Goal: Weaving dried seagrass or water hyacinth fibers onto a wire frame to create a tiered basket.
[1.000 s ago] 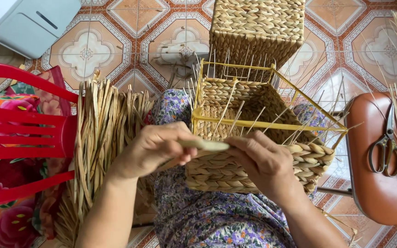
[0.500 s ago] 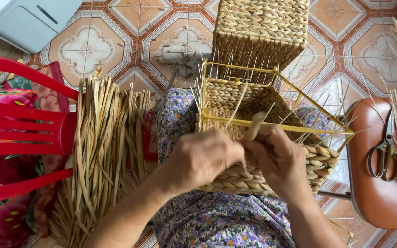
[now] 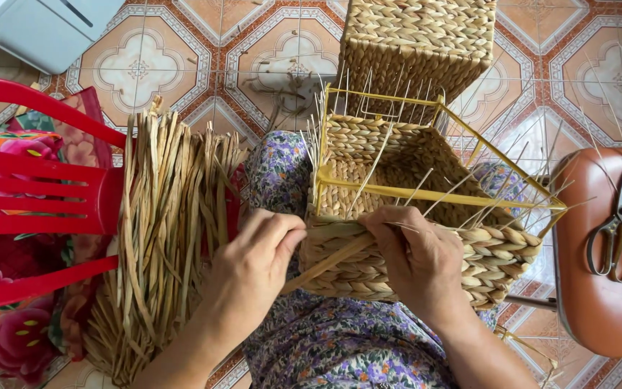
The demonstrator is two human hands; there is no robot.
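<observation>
Both hands work close together at the near wall of a half-woven basket [image 3: 426, 238] resting on the person's lap. Her left hand [image 3: 253, 266] is closed around the loose end of a flat straw strand [image 3: 329, 263], drawing it out to the left, while her right hand [image 3: 415, 259] presses its fingers against the top braided row where the strand enters the weave. Several rows of thick braid already wrap the lower part of the basket, but the yellow wire frame [image 3: 433, 193] and thin upright stakes stand bare above them, so the upper walls appear unfinished. Beside her left knee lies a bundle of dried straw [image 3: 167, 238], next to a red plastic chair [image 3: 44, 209]. To her right, scissors [image 3: 613, 230] rest on a brown stool [image 3: 592, 288]. Farther off, a finished woven basket [image 3: 419, 43] stands on the patterned tile floor [image 3: 138, 65].
</observation>
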